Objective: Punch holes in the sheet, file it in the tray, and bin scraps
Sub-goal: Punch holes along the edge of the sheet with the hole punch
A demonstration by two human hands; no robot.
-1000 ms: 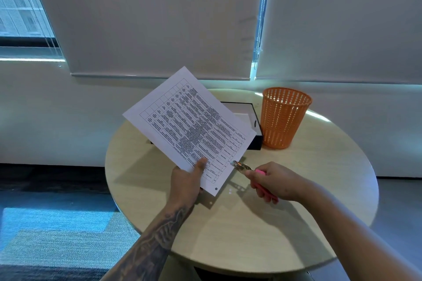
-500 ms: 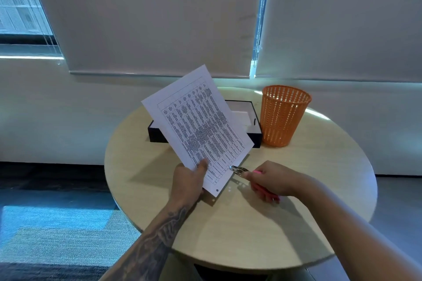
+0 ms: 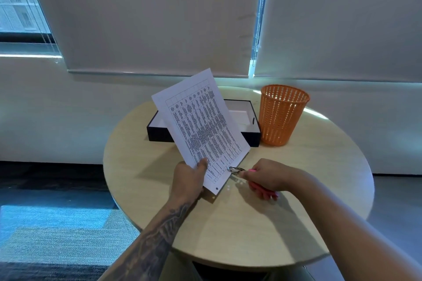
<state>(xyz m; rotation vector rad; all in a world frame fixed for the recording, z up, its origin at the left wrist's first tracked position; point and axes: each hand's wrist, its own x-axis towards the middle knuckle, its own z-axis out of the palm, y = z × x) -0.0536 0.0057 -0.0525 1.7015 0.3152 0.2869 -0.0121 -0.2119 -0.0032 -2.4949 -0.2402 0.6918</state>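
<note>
My left hand [image 3: 188, 179] pinches the lower edge of a printed sheet [image 3: 201, 128], which tilts up over the round table [image 3: 228, 230]. One punched hole shows near the sheet's bottom corner. My right hand [image 3: 267, 178] grips a pink-handled hole punch [image 3: 237, 170], whose metal jaws sit on the sheet's right edge. A few small white paper scraps [image 3: 233, 183] lie on the table below the punch. The black tray [image 3: 159, 132] with a white inside stands behind the sheet, partly hidden by it. An orange mesh bin [image 3: 283, 114] stands to the tray's right.
The table is round, with its edge close to me and open floor and blue carpet to the left. A wall with drawn blinds runs behind the table.
The sheet has turned more upright and swung right. The punch jaws have closed in onto the sheet's right edge. White scraps now lie on the table.
</note>
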